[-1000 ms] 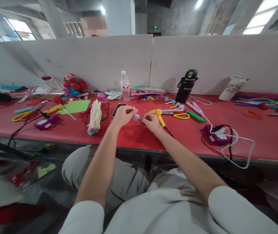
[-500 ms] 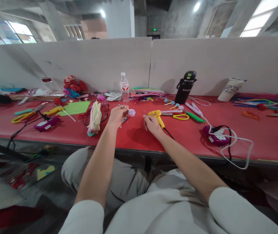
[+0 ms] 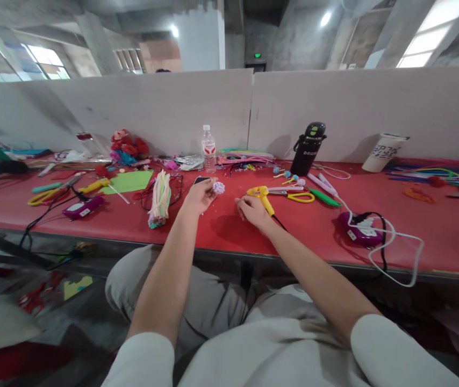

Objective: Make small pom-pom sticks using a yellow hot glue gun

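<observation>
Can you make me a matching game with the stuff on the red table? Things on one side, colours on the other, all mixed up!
Things:
1. pompom in the left hand
2. flask
3. paper sheet
4. glue gun

Colours:
a. yellow
b. black
c. lilac
d. green

Pairs: 1-c, 2-b, 3-d, 4-a.

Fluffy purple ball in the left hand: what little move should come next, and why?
Probably the right hand should reach for the yellow plastic glue gun. The left hand pinches the small fluffy lilac pompom above the red table, and the right hand rests curled right beside the gun.
</observation>
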A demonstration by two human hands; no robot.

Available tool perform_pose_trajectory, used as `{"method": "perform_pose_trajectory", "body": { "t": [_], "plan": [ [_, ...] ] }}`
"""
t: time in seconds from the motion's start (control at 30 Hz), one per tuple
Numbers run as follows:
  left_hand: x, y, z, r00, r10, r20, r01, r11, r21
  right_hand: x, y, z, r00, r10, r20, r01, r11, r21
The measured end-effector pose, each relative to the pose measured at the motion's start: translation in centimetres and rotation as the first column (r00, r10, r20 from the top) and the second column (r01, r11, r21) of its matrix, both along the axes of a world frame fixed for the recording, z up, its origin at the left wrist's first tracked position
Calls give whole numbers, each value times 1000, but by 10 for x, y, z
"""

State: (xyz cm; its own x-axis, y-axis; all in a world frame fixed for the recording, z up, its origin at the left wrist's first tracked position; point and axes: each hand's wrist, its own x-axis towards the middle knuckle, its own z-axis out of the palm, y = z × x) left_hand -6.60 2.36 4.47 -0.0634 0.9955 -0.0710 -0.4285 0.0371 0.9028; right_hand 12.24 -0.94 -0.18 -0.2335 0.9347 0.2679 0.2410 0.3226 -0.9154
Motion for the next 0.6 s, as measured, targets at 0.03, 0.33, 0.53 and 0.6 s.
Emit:
{"method": "perform_pose_trajectory", "body": {
  "t": [0.03, 0.33, 0.53, 0.6],
  "plan": [
    [0, -1, 1, 1000, 2, 26, -2, 1000, -14, 6, -4, 4, 996, 3, 95, -3, 1000, 7],
    [-1, -14, 8, 995, -87, -45, 93, 987, 130, 90, -23, 27, 605, -396, 691, 379, 906, 188],
    [-1, -16, 9, 993, -87, -84, 100, 982, 159, 94, 16, 17, 552, -343, 761, 323, 928, 184],
    [-2, -14, 7, 991, -73, -108, 91, 981, 171, 89, 28, 9, 590, -302, 749, 253, 950, 184]
  ]
}}
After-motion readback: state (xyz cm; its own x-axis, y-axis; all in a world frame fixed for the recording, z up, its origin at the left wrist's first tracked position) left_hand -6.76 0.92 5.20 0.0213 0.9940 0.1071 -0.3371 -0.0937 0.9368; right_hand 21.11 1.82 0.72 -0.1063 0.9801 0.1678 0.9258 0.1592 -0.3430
